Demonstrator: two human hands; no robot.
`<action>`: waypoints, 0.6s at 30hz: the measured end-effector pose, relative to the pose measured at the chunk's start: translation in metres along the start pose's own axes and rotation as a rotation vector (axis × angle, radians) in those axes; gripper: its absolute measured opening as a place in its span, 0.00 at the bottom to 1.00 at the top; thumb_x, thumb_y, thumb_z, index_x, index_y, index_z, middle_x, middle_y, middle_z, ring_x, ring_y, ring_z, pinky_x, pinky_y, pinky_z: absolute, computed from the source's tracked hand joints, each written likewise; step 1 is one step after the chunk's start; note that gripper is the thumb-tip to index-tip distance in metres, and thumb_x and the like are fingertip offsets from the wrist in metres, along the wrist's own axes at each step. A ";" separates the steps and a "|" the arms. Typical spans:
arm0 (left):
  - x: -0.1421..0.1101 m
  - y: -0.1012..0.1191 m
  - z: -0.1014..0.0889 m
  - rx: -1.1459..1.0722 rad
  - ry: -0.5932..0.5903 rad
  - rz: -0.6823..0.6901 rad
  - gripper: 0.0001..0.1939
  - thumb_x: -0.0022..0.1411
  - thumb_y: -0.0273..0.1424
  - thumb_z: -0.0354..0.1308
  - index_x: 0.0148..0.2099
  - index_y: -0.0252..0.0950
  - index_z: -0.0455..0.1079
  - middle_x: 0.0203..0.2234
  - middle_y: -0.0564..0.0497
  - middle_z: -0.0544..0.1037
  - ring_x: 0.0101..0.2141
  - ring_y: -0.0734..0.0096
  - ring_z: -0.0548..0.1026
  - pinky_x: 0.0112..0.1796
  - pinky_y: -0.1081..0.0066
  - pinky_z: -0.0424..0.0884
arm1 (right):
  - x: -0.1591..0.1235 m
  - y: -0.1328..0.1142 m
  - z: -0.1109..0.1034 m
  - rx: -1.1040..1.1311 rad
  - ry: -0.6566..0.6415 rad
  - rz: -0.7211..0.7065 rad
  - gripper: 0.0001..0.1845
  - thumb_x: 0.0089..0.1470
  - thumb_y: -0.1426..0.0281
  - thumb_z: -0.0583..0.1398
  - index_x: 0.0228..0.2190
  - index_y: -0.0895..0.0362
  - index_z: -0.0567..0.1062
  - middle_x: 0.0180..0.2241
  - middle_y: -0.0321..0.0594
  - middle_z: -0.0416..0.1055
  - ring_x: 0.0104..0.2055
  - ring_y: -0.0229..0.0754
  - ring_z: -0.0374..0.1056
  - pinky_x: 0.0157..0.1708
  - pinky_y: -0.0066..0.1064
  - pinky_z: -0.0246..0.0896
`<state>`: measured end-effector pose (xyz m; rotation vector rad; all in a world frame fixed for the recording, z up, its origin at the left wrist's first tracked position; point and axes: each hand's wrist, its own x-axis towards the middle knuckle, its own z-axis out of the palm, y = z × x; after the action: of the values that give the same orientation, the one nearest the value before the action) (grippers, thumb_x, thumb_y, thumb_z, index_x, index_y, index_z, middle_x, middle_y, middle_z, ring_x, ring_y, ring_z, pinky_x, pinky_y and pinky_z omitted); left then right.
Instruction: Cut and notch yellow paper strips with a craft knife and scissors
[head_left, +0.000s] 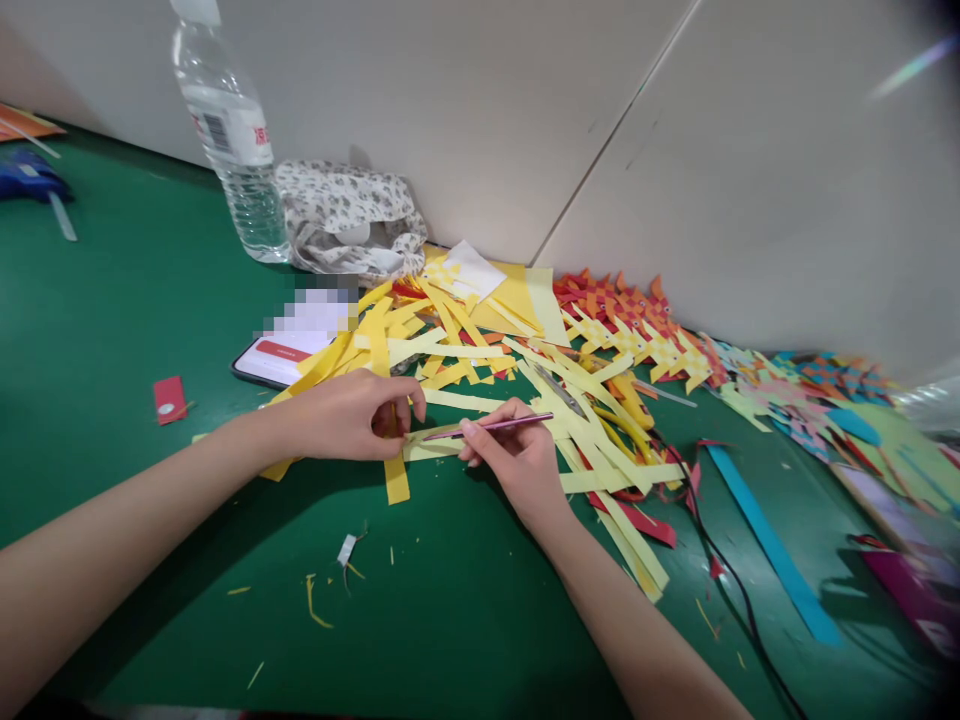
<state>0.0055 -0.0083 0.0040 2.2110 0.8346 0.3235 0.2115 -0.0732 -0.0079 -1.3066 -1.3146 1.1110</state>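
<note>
My left hand (360,415) is curled with its thumb and fingertips at two crossing paper strips. One is a deep yellow strip (397,482) hanging down toward me. The other is a pale yellow strip (435,447) running right toward my other hand. Part of the crossing is hidden by the left fingers. In my right hand (514,455) is a slim purple pointed tool (517,423), held like a pen. Its tip lies over the pale strip, close to the left fingertips. I cannot make out whether it is a pen or tweezers.
Loose yellow paper strips (600,440) pile up behind and right of my hands, with scissors (559,390) among them. Behind stand a water bottle (232,150), a patterned cloth pouch (352,210) and a phone (289,335). Woven paper fish (615,310) line the wall. A black cable (724,565) crosses the right.
</note>
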 end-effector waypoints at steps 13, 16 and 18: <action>0.002 -0.006 0.001 -0.022 0.007 -0.022 0.11 0.48 0.27 0.56 0.38 0.40 0.64 0.26 0.57 0.76 0.23 0.78 0.72 0.25 0.78 0.66 | 0.001 0.006 -0.003 0.049 0.081 -0.002 0.11 0.47 0.67 0.64 0.25 0.55 0.65 0.17 0.30 0.69 0.20 0.32 0.66 0.21 0.24 0.62; 0.001 -0.007 0.001 -0.032 0.000 -0.024 0.12 0.49 0.27 0.56 0.39 0.40 0.64 0.27 0.57 0.77 0.23 0.78 0.72 0.25 0.78 0.67 | 0.001 0.004 -0.002 0.058 0.110 -0.003 0.12 0.46 0.67 0.65 0.24 0.55 0.65 0.17 0.30 0.69 0.20 0.33 0.66 0.21 0.24 0.62; 0.001 -0.007 0.000 -0.046 -0.013 -0.026 0.14 0.48 0.27 0.55 0.40 0.41 0.64 0.27 0.57 0.77 0.24 0.77 0.73 0.26 0.78 0.67 | 0.000 0.002 -0.001 0.055 0.096 -0.005 0.12 0.46 0.66 0.65 0.24 0.55 0.65 0.17 0.30 0.70 0.20 0.34 0.66 0.21 0.25 0.63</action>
<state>0.0027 -0.0041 -0.0014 2.1556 0.8403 0.3125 0.2124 -0.0735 -0.0098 -1.2997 -1.2079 1.0604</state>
